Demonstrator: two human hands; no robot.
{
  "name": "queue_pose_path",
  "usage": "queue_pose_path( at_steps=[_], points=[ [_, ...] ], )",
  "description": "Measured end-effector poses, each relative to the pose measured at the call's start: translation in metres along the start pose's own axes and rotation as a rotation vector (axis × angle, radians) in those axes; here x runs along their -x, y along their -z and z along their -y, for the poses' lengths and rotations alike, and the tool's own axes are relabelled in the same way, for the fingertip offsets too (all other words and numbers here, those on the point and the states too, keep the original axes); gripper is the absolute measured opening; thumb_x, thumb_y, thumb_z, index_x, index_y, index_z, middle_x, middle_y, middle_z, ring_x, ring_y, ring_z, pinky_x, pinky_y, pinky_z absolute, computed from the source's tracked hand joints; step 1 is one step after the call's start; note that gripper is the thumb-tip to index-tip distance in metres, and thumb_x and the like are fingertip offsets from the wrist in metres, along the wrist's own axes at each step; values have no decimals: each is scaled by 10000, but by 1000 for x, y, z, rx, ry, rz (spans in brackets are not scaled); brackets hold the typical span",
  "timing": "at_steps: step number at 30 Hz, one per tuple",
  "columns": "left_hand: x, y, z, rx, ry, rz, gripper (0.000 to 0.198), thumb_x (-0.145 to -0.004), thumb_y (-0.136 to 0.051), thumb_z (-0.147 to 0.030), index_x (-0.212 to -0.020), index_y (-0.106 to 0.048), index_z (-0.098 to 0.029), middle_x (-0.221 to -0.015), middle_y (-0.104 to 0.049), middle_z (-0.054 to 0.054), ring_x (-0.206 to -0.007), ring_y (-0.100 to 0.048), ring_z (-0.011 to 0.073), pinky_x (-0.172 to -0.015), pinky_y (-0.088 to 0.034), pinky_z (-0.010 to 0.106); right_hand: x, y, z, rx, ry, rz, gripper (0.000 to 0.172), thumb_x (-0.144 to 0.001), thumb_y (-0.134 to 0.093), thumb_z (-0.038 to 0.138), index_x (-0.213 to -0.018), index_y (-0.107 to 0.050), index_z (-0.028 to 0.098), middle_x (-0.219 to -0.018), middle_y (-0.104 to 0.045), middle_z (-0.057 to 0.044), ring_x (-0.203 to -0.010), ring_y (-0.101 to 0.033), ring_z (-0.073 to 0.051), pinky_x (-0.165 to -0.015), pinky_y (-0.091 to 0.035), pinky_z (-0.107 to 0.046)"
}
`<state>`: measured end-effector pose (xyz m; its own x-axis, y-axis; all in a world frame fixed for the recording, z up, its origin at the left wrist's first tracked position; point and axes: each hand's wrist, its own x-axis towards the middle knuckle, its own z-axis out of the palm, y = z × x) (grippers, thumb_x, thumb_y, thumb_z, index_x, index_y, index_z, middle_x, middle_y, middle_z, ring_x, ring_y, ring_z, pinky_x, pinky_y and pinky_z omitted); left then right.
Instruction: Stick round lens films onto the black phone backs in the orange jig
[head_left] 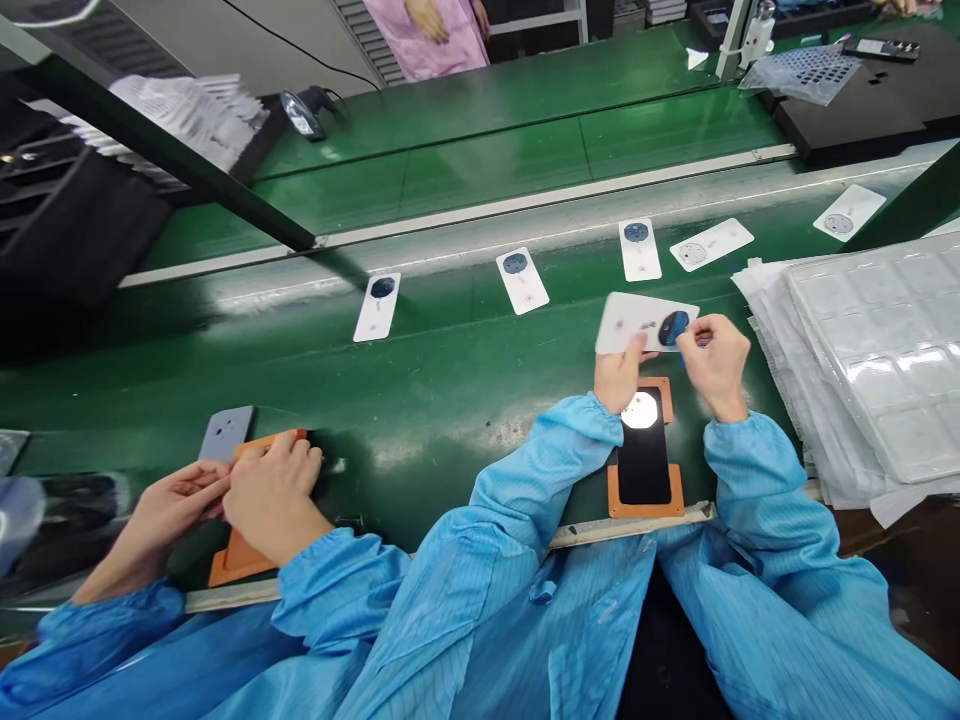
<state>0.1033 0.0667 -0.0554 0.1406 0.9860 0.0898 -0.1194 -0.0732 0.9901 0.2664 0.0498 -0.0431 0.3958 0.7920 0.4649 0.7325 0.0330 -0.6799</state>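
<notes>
My left hand [619, 375] grips a white phone back cover [637, 322] by its lower edge and holds it above the green belt. A dark blue round piece [673, 327] sits at the cover's right end. My right hand [716, 365] is closed in a pinch at that round piece, with a small blue bit between the fingertips. Right under both hands lies an orange jig [645, 497] with a black insert and a bright round spot [640, 410].
Several white covers, such as one cover [377, 305], lie spaced along the green conveyor belt [465, 370]. Clear blister trays [885, 370] are stacked at the right. At the left a co-worker's hands [274, 490] press a grey cover [225, 432] on another orange jig.
</notes>
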Motion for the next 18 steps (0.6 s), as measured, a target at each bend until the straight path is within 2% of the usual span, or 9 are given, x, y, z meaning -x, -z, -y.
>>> queue_pose_path(
  at_steps=[2,4,6,8,11,13,15,16,18],
  points=[
    [-6,10,-2,173,128,-83,575,-979,-623,-562,-1373,-628,-144,-1353,-700,158,-1076,-758,246,-898,-669,388,-11,6,-28,84,-96,39,129,-786,-653,254,-670,-614,213,-635,-636,-22,-584,-583,-178,-678,-531,-376],
    [-9,24,-8,242,177,-128,598,-964,-659,-541,-1407,-596,-143,-1343,-703,167,-1028,-770,227,-888,-671,373,-19,13,-56,133,-123,92,255,-768,-713,289,-562,-575,232,-493,-527,4,-507,-518,-172,-680,-532,-417],
    [-4,39,-18,224,155,-138,624,-933,-701,-543,-1413,-597,-159,-1343,-705,165,-1027,-770,228,-890,-672,370,-22,20,-75,140,-101,134,370,-743,-765,302,-477,-512,260,-407,-402,32,-478,-482,-171,-681,-534,-438],
    [9,55,-30,136,87,-115,631,-909,-721,-561,-1398,-621,-176,-1345,-707,149,-1094,-754,255,-905,-672,385,-19,29,-76,141,-76,159,423,-757,-775,310,-458,-478,273,-390,-359,35,-491,-500,-185,-682,-540,-437],
    [39,76,-48,-177,-86,17,459,-971,-646,-521,-1269,-722,-181,-1235,-761,117,-1158,-732,266,-983,-647,404,-3,50,-45,102,2,199,249,-834,-732,303,-629,-606,240,-548,-585,-10,-569,-590,-197,-666,-561,-400],
    [60,85,-57,-424,-256,221,361,-1033,-564,-418,-1251,-740,-191,-1237,-762,115,-1190,-722,250,-1052,-613,399,15,66,-11,27,171,273,84,-881,-703,287,-921,-706,213,-866,-748,-58,-740,-693,-215,-700,-595,-381],
    [79,89,-58,-641,-430,423,358,-1060,-507,-308,-1350,-686,-201,-1349,-713,124,-1273,-683,235,-1109,-578,387,37,78,20,-22,435,382,250,-938,-660,258,-1179,-693,200,-1170,-749,-103,-1010,-729,-243,-847,-622,-391],
    [87,89,-56,-736,-506,482,379,-1065,-484,-264,-1402,-645,-197,-1397,-683,134,-1313,-660,231,-1123,-569,385,48,83,31,-8,558,421,284,-965,-624,222,-1242,-678,194,-1249,-730,-115,-1101,-717,-249,-907,-619,-392],
    [100,85,-46,-911,-618,516,405,-1072,-439,-202,-1445,-594,-176,-1417,-664,152,-1353,-632,225,-1128,-568,381,69,86,41,65,744,450,304,-998,-545,130,-1266,-678,182,-1270,-731,-119,-1146,-712,-242,-957,-611,-381]
  ],
)
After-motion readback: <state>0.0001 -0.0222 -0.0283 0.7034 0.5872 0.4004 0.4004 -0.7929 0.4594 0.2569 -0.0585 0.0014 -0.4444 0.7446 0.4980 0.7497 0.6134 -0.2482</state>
